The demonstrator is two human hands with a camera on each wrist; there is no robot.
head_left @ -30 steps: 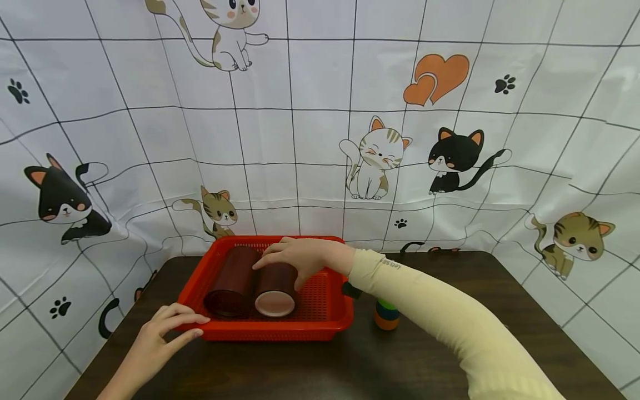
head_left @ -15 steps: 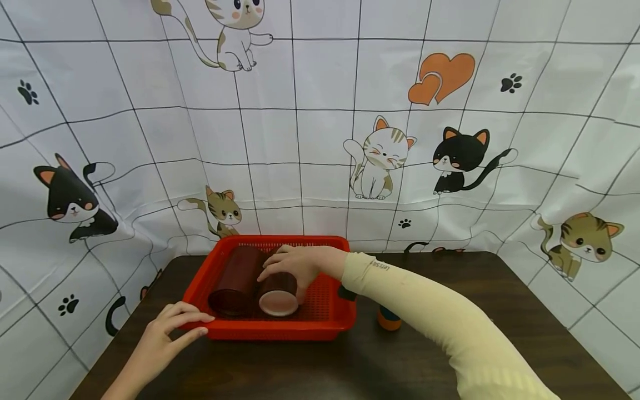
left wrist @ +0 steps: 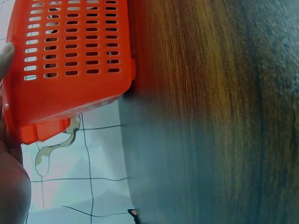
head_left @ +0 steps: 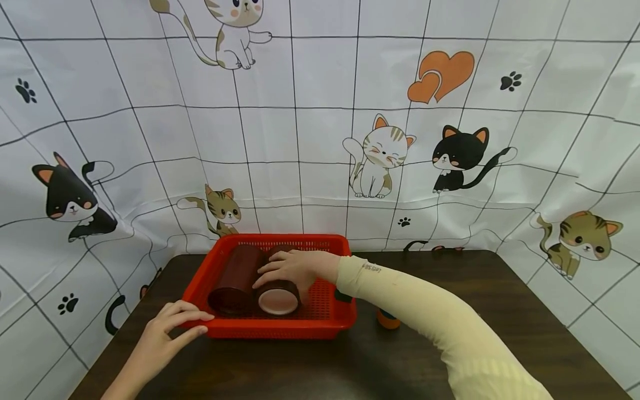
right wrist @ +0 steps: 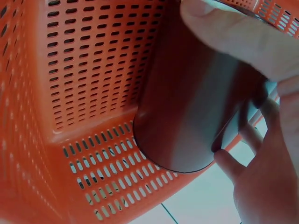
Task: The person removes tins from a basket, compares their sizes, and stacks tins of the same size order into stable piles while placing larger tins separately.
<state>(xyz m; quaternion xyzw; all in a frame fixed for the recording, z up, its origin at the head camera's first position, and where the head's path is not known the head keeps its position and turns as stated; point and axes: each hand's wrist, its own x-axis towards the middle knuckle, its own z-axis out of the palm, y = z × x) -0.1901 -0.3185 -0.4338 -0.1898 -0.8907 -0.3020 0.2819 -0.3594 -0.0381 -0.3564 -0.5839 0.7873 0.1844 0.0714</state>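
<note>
A red plastic basket with slotted walls holds two dark brown cylindrical canisters lying side by side in the head view. My left hand grips the basket's front left corner, thumb outside and fingers over the rim. The right hand reaches in from the right and holds the right-hand canister, whose pale round end faces me. In the right wrist view, thumb and fingers wrap around that smooth canister. The left-hand canister lies along the basket's left wall.
Beneath the basket is a dark wood-grain table. A small orange object stands right of the basket, partly hidden by the sleeve. A white sheet printed with cats and grid lines hangs behind.
My right hand has slid slightly toward the near end of the canister it holds. The left hand keeps its grip on the basket corner, and the canisters stay in the basket.
</note>
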